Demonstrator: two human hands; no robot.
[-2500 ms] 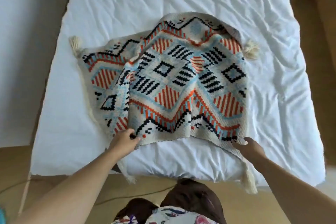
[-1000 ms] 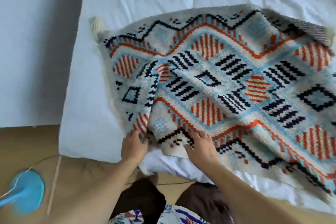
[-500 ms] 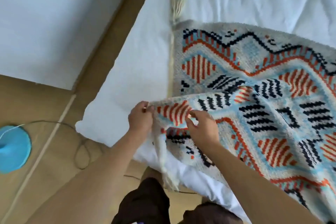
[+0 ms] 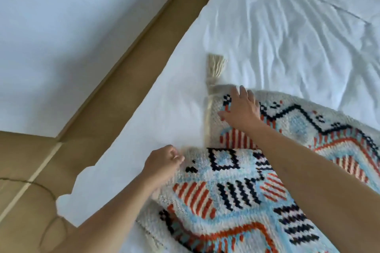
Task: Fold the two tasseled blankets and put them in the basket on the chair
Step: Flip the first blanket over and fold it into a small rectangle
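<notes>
A tasseled blanket (image 4: 236,187) with orange, blue and black geometric patterns lies partly folded on the white bed (image 4: 277,26). A cream tassel (image 4: 214,68) sticks out from its far left corner. My left hand (image 4: 162,163) pinches the folded-over edge of the blanket at its left side. My right hand (image 4: 240,107) lies flat with fingers spread on the lower layer near the tasseled corner. No basket or chair shows, and only one blanket is visible.
The bed's left edge runs diagonally, with a strip of tan floor (image 4: 115,88) beside it. A second white bed or surface (image 4: 61,37) lies to the left. A thin cable (image 4: 47,191) curls on the floor at lower left.
The folded corner has been carried farther up the bed. My right hand let go of the edge and reached forward, flat on the far corner. The view shifted up and left.
</notes>
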